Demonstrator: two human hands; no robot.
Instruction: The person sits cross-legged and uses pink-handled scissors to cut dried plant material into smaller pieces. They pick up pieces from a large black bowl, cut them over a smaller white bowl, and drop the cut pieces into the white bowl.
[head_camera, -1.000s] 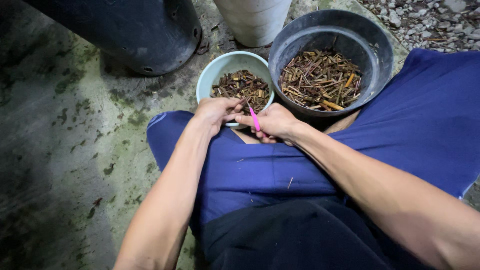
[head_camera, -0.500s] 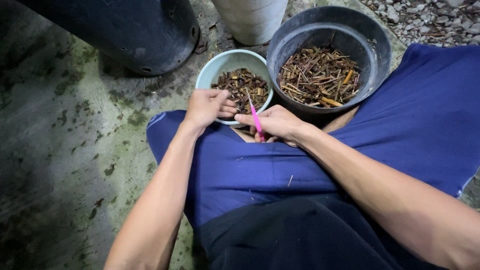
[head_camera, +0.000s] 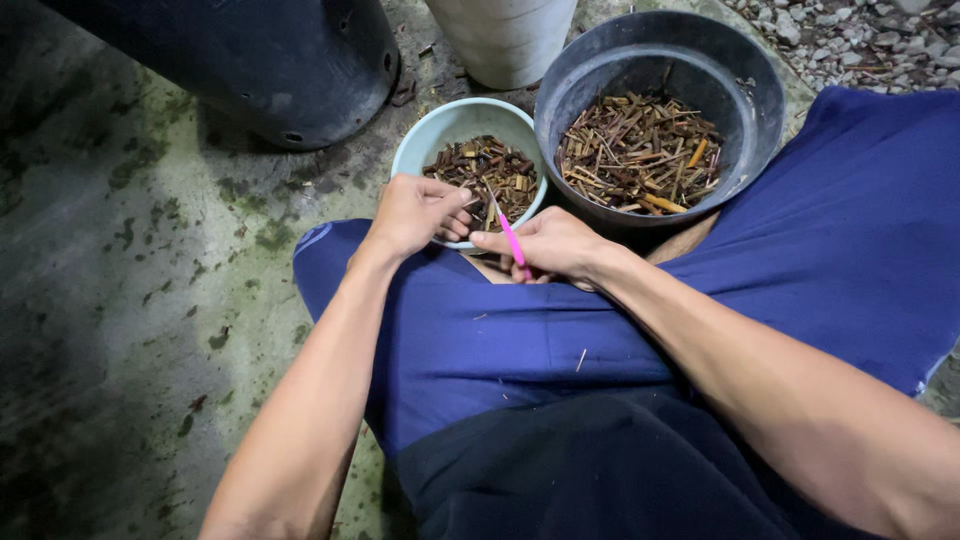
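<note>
Pink tool (head_camera: 512, 240), pale green bowl (head_camera: 420, 150), blue shorts (head_camera: 480, 340).

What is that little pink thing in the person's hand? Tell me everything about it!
The pink tool is thin and bright pink, plastic by the look of it, with a slim grey tip that looks like metal pointing up toward the light blue bowl. It lies slanted in the right hand, pinched by the fingers, its lower end hidden in the hand. The left hand is close beside the tip, at the bowl's rim.
</note>
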